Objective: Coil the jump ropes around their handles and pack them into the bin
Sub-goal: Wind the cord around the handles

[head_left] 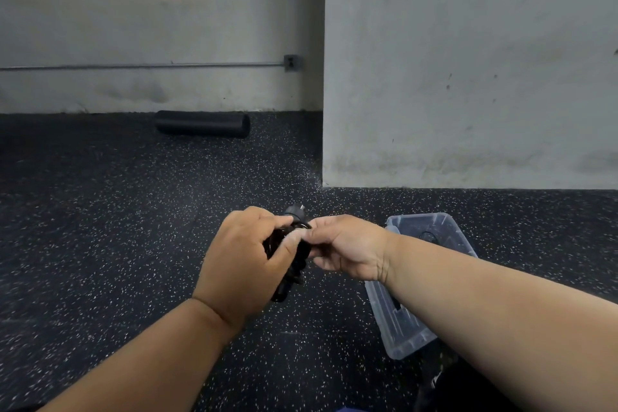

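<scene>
Speckled black rubber floor [117,244] runs back to grey concrete walls [468,60], with a black foam roller [203,123] lying at eleven o'clock. Above the floor, the left hand [244,257] wraps its fingers round a black jump rope [290,256] (already bundled on its handles), and the right hand [347,247] pinches the bundle's upper part from three o'clock. A clear plastic bin [411,321] sits at four o'clock, under the right forearm.

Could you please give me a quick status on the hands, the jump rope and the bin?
Left hand and right hand both grip the coiled jump rope, above the floor. Bin open, to the right. Nothing in the way.
</scene>
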A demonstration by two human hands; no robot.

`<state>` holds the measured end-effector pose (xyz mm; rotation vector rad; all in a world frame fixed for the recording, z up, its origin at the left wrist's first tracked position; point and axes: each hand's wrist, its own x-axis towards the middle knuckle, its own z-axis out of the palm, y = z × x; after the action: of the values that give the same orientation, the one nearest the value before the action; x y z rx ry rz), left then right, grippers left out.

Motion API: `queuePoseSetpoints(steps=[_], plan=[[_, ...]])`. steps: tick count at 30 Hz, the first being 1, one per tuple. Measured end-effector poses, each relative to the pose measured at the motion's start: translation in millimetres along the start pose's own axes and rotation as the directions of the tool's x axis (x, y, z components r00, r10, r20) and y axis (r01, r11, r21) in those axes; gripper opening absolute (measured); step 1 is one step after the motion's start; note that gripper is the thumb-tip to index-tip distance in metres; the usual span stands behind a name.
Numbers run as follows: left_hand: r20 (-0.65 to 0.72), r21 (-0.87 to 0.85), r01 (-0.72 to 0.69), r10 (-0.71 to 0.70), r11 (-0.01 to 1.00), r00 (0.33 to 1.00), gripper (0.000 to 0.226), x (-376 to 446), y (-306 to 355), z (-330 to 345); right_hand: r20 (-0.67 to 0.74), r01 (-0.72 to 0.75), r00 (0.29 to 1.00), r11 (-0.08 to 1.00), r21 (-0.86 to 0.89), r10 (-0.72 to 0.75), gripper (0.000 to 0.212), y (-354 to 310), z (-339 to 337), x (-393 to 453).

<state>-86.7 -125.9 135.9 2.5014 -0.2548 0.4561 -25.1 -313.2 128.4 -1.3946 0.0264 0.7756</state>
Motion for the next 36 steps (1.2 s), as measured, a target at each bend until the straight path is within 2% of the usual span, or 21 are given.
queuePoseSetpoints(steps=[3,7,10,13,17,19,21,24,29,36], plan=[[-0.035,-0.060,-0.023,0.021,0.998,0.999,0.027,0,-1,0,-0.004,0.035,0.999,0.999,0.017,-0.035,0.019,-1,1,-1],[-0.043,-0.163,0.050,-0.058,0.985,0.997,0.020,4,0,0,-0.040,0.046,0.998,0.998,-0.043,-0.048,0.021,-1,3,-2],[0.001,-0.129,0.045,-0.045,0.991,0.999,0.030,5,0,0,-0.051,0.043,0.998,0.997,-0.061,-0.046,0.021,-2,4,-2],[0.034,-0.089,0.039,-0.036,0.995,0.999,0.024,6,-3,-1,-0.046,-0.021,0.999,1.000,-0.016,0.021,0.022,-8,3,-5],[0.039,-0.115,0.065,-0.061,0.991,0.997,0.014,9,-5,-4,0.026,-0.099,0.995,0.993,0.069,0.098,0.033,-8,0,-5],[0.032,-0.115,0.059,-0.056,0.992,0.998,0.018,9,-5,-6,0.011,-0.098,0.995,0.992,0.082,0.097,0.027,-6,2,-4],[0.042,-0.101,0.038,-0.034,0.994,0.999,0.033,9,-4,-7,-0.005,-0.088,0.996,0.993,0.076,0.089,0.021,-4,3,-4],[0.115,-0.046,0.013,-0.008,0.999,0.993,0.041,11,-8,-8,-0.010,-0.037,0.999,0.998,0.056,0.037,0.016,-2,4,-4],[0.175,0.042,-0.033,0.025,0.999,0.984,0.036,13,-8,-11,-0.032,0.051,0.998,0.998,0.020,-0.050,0.020,0,6,-5],[0.124,-0.012,0.015,-0.013,1.000,0.992,0.020,10,-6,-21,0.000,-0.037,0.999,0.996,0.083,0.037,0.022,-5,3,-5]])
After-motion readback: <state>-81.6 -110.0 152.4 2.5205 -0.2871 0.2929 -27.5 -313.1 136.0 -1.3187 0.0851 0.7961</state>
